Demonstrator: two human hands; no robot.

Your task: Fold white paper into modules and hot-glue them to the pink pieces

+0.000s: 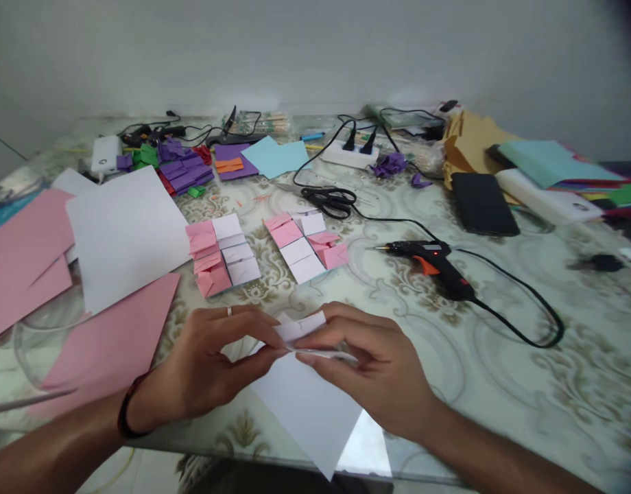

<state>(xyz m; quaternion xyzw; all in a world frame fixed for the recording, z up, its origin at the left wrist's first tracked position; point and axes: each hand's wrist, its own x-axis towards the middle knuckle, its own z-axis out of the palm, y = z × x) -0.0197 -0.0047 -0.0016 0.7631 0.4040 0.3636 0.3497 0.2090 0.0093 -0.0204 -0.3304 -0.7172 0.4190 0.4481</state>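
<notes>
Between my two hands is a small folded piece of white paper [309, 328], lifted just above the table. My left hand [217, 360] pinches its left side between thumb and fingers. The right side is gripped by my right hand [374, 367], whose fingers partly cover the folds. Beneath them lies a flat white sheet [310, 405] reaching to the table's near edge. Just beyond my hands rest two blocks of folded pink and white paper, a left block [223, 254] and a right block [305, 245].
A glue gun [433, 264] with its red light lit lies at right, its cord looping. Black-handled scissors [330, 201] sit behind the blocks. Pink sheets [110, 336] and a large white sheet [127, 233] cover the left. At back are a power strip [349, 156] and a dark phone-like slab [484, 204].
</notes>
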